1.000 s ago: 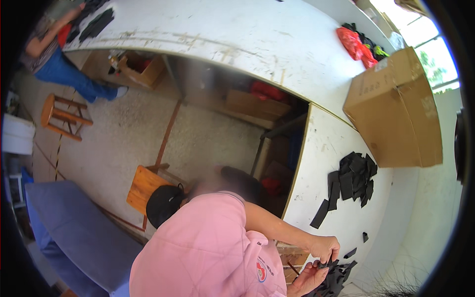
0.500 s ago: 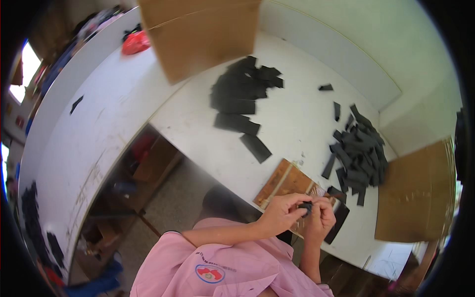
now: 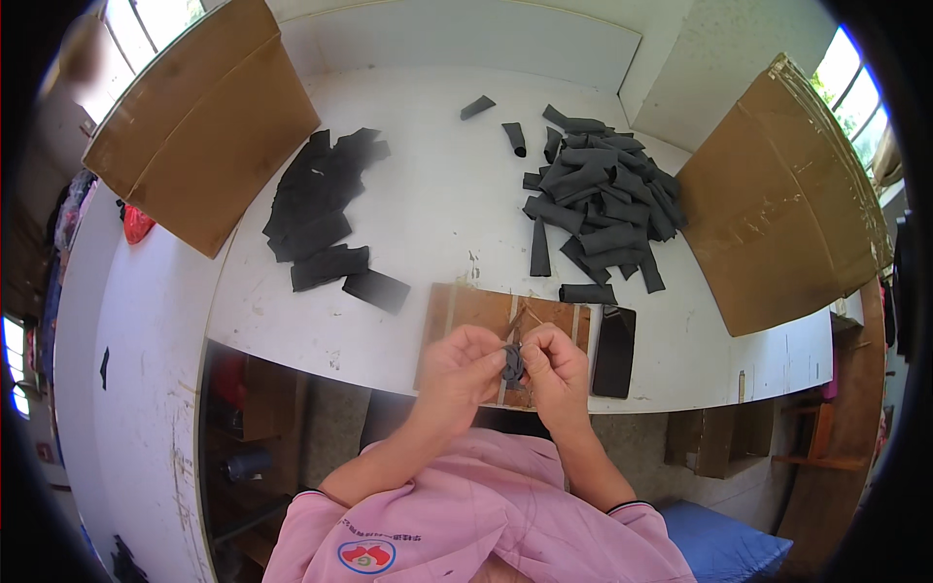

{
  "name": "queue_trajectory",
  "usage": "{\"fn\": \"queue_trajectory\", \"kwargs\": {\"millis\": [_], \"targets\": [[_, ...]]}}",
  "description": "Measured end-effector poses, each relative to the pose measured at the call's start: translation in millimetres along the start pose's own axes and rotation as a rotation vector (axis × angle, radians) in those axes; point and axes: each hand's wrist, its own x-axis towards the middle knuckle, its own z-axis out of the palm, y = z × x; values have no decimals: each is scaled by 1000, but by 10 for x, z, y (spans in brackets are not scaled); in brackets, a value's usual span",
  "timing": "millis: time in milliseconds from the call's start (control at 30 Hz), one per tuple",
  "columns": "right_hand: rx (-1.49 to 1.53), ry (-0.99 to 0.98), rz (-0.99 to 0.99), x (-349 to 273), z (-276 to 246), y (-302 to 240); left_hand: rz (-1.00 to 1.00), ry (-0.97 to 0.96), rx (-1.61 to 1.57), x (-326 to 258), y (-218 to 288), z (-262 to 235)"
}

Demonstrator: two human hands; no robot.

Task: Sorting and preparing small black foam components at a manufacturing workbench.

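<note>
— What is hidden here?
— The small dark piece [image 3: 512,363] is mostly covered by the fingers; its shape and long axis cannot be told.
— Where is it held?
— It is pinched between the left hand [image 3: 465,370] and the right hand [image 3: 555,367], above the wooden board [image 3: 466,313] at the near edge of the white desk [image 3: 428,214].
— What is seen around?
— A flat black stack [image 3: 321,209] lies to the left, a heap of dark rolled pieces [image 3: 603,209] to the right, and a cardboard box [image 3: 777,194] further right.

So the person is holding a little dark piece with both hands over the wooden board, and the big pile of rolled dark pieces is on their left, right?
Not quite. The head view shows the pile of rolled dark pieces on the person's right. The rest fits: both the left hand and the right hand hold a little dark piece over the wooden board.
</note>
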Motion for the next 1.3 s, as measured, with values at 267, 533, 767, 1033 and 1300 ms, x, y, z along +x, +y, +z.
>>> {"fn": "queue_trajectory", "kwargs": {"millis": [267,533,767,1033,1300], "targets": [[107,-280,-90,275,28,-665,-260,-909,-807,53,474,253],[333,-224,395,546,-162,170,-487,-303,-788,546,17,-224],[140,-263,270,687,-66,-65,-572,-106,-1186,579,198,-107],[274,-271,342,558,-193,226,-250,-82,-474,428,-27,-152],[189,-415,303,675,-242,174,151,-141,271,245,112,112]]}}
